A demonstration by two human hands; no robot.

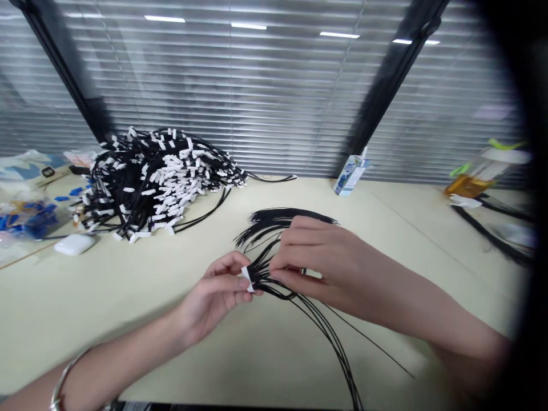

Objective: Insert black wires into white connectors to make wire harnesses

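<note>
Between the thumb and fingers of my left hand (220,288) is a white connector (247,278), with several black wires (262,269) running out of its right side. My right hand (319,257) is closed in a pinch on the black wires just right of the connector; its fingertips partly hide them. Some of these wires curve down past the table's front edge, and one thin wire (368,335) points off to the lower right. Behind my hands lies a bundle of loose black wires (278,216) with bare-looking tips.
A big heap of black cables with white connectors (180,182) lies at the back left. Near it are a white rounded case (75,244) and a bag of blue parts (32,217). A drink carton (351,173) stands by the blinds; a jug of amber liquid (479,171) is at right.
</note>
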